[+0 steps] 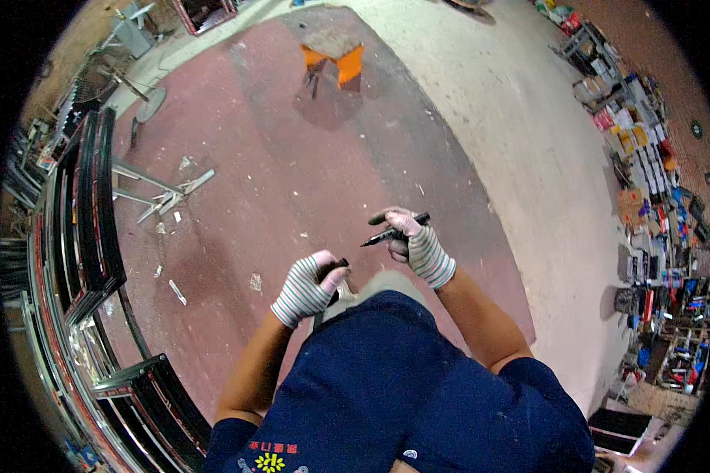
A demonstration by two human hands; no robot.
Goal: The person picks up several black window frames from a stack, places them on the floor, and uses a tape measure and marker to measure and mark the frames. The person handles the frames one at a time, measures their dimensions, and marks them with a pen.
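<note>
Head view looks straight down on a dusty red-painted concrete floor [292,181], with a pale bare concrete strip [521,134] curving along it from twelve to four o'clock. At three o'clock, open metal shelving [647,173] holds small boxes and packets in red, yellow, blue and white; their labels are too small to make out. At twelve o'clock sits a folded orange plastic piece [335,65]. At nine o'clock leans a stack of black-and-chrome metal frames [87,213], glossy and straight-barred, and beside them lie grey metal brackets [162,193].

Both hands wear knit gloves, white with thin coloured stripes. The right hand [418,244], near the centre, pinches a slim black marker pen [393,230] between thumb and fingers, tip pointing toward nine o'clock. The left hand [308,285], just toward seven o'clock from it, is curled around a small black cap [335,268]. The two hands are near but apart, above the dark blue cloth shirt [402,378].
</note>
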